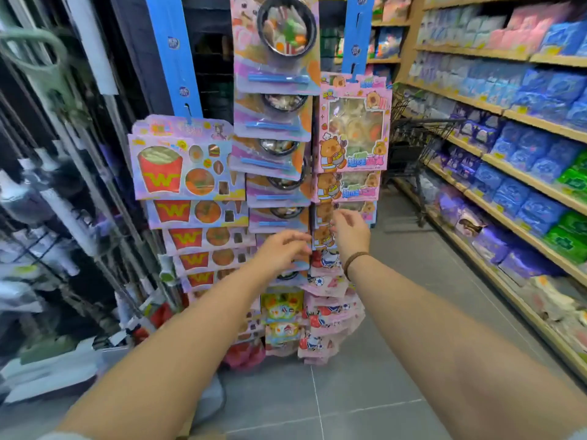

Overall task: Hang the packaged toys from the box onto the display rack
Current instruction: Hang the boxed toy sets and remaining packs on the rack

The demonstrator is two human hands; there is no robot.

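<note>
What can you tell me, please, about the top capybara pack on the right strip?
The capybara pack is a pink card with a clear window over pale round pieces and an orange one. A cartoon capybara in a chef's hat stands at its lower left, above coloured lettering. It hangs upright, topmost on the right blue strip, overlapping the next pack. The left hand and right hand are lower, apart from it.

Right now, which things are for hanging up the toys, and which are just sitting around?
For the job: left hand, right hand, pink capybara-picture toy packs, red-fries toy packs, black-bowl toy packs, blue hanging strip.
Just around: black wire shopping trolley, wooden shelves of blue packets.
</note>
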